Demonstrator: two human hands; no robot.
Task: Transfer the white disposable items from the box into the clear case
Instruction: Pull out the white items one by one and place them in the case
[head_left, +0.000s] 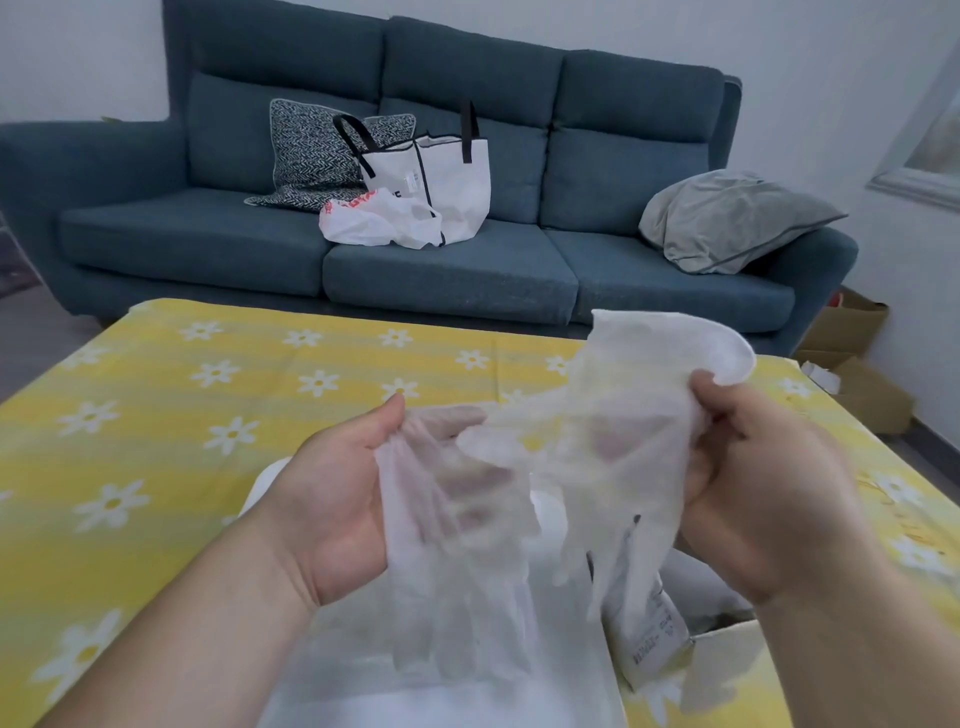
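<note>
A: Where are the gloves?
B: Left hand (332, 499) and right hand (753, 483) both clutch the filmy gloves (597, 441), above the clear case (457, 675) at the table's (156, 467) near edge; the box (727, 654) is beside it.
A: Handling?
B: Probably featherlight, limp, clingy. Pinch the cuffs.

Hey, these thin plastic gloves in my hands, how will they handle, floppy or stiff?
Probably very floppy: the gloves drape and crumple between the left hand and right hand. Likely featherlight and clingy, being see-through film.

Thin translucent white gloves (597, 457) hang crumpled in midair, cuffs uppermost.
</note>
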